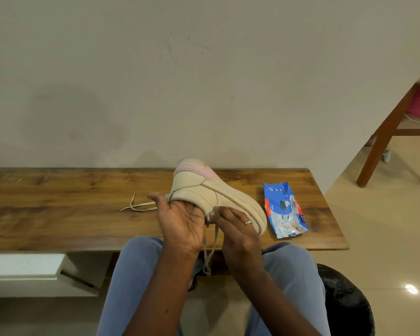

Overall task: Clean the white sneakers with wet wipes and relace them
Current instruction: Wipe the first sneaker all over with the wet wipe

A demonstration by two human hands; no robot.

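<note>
A cream-white sneaker (204, 192) with a pink heel patch is held on its side above the wooden table (58, 214), sole to the right. My left hand (180, 221) cups it from below, palm up, fingers hidden under the shoe. My right hand (235, 229) pinches a small white piece, probably a wipe (210, 215), against the shoe's side near the lace area. A lace (210, 251) hangs down from the shoe between my wrists. A loose lace (137, 206) lies on the table to the left. A blue pack of wet wipes (284, 209) lies to the right.
The table stands against a plain wall. A white shelf (22, 265) sits below its left part. My knees in blue jeans are under the front edge. A wooden chair (393, 132) stands at the right on the tiled floor, and a dark round stool (344, 301) is beside my right leg.
</note>
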